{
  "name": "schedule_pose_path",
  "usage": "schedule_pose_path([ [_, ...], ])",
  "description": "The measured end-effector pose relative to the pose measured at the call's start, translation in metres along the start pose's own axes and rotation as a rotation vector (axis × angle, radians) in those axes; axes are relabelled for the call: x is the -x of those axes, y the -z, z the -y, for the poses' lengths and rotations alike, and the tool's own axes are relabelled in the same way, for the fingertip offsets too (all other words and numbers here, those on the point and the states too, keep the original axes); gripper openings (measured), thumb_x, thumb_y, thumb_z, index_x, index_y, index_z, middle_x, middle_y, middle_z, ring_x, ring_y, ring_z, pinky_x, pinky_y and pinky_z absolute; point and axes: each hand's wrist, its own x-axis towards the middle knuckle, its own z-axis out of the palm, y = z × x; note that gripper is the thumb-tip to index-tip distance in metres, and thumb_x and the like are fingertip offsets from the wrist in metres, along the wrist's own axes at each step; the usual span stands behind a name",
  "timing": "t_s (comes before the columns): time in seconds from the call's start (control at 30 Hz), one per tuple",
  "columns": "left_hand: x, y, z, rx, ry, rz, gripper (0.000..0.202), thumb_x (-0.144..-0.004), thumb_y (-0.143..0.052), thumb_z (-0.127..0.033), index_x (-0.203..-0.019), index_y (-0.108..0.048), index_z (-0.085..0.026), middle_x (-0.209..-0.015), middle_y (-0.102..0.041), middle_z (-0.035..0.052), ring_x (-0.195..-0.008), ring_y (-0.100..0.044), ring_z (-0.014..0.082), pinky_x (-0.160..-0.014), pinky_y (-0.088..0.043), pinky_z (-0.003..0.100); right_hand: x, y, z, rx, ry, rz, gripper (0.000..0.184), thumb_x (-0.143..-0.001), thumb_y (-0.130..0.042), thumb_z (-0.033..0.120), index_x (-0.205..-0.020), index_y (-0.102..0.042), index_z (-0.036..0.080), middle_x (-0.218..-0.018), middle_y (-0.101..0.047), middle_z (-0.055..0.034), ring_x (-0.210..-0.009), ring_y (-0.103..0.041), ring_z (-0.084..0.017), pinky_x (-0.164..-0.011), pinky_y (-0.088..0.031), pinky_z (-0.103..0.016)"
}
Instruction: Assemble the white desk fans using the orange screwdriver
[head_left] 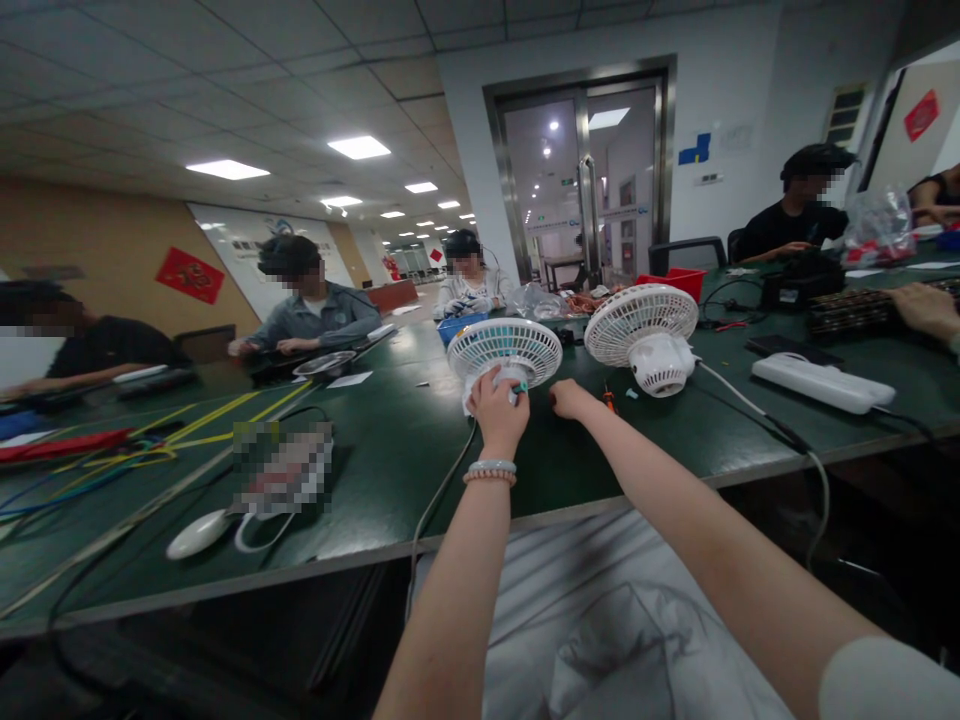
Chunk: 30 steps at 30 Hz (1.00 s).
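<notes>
Left hand (501, 405): fingers hold fan (505, 345), beyond near edge of tabletop (375, 445). Right hand (570, 398): fingers curled; cannot tell contents. Second fan (651, 352): rightward.

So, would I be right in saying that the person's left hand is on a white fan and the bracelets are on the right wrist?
Not quite: the head view shows the bracelets on the left wrist, not the right. The left hand is indeed on a white fan.
</notes>
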Motion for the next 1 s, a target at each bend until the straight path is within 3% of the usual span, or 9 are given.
schedule_pose_path([
  [0.33, 0.000, 0.000, -0.001, -0.017, 0.003, 0.012, 0.018, -0.069, -0.060, -0.028, -0.086, -0.062, -0.026, -0.127, -0.047, 0.0023, -0.117, -0.037, 0.0281, -0.093, -0.032, 0.047, 0.003, 0.001, 0.002, -0.006, -0.005, -0.031, 0.015, -0.073, -0.055, 0.009, -0.084, -0.065, 0.009, -0.089, -0.066, -0.0176, -0.084, -0.063, -0.023, -0.070, -0.046, -0.028],
  [0.53, -0.001, -0.001, 0.000, -0.003, 0.025, 0.010, 0.016, -0.070, -0.059, -0.031, -0.086, -0.063, -0.027, -0.126, -0.048, 0.0010, -0.116, -0.037, 0.0278, -0.093, -0.032, 0.046, 0.006, 0.012, 0.014, -0.197, 0.228, -0.453, 0.017, -0.081, -0.044, 0.014, -0.089, -0.059, 0.014, -0.085, -0.065, -0.0092, -0.081, -0.059, -0.018, -0.074, -0.042, -0.027],
  [0.63, -0.001, -0.001, 0.000, -0.005, 0.028, 0.011, 0.015, -0.071, -0.058, -0.031, -0.085, -0.064, -0.027, -0.126, -0.049, 0.0004, -0.115, -0.038, 0.0273, -0.092, -0.032, 0.045, 0.008, 0.014, 0.018, -0.272, 0.336, -0.529, 0.012, -0.078, -0.048, 0.011, -0.083, -0.059, 0.015, -0.080, -0.063, -0.0053, -0.075, -0.056, -0.015, -0.071, -0.041, -0.026],
  [1.0, -0.003, -0.002, 0.000, -0.002, 0.043, 0.018, 0.016, -0.071, -0.059, -0.031, -0.086, -0.064, -0.028, -0.126, -0.049, -0.0002, -0.116, -0.037, 0.0265, -0.092, -0.033, 0.044, 0.014, 0.014, 0.025, -0.335, 0.349, -0.487, 0.015, -0.079, -0.050, 0.014, -0.084, -0.064, 0.015, -0.087, -0.066, -0.0047, -0.080, -0.058, -0.013, -0.077, -0.040, -0.023],
])
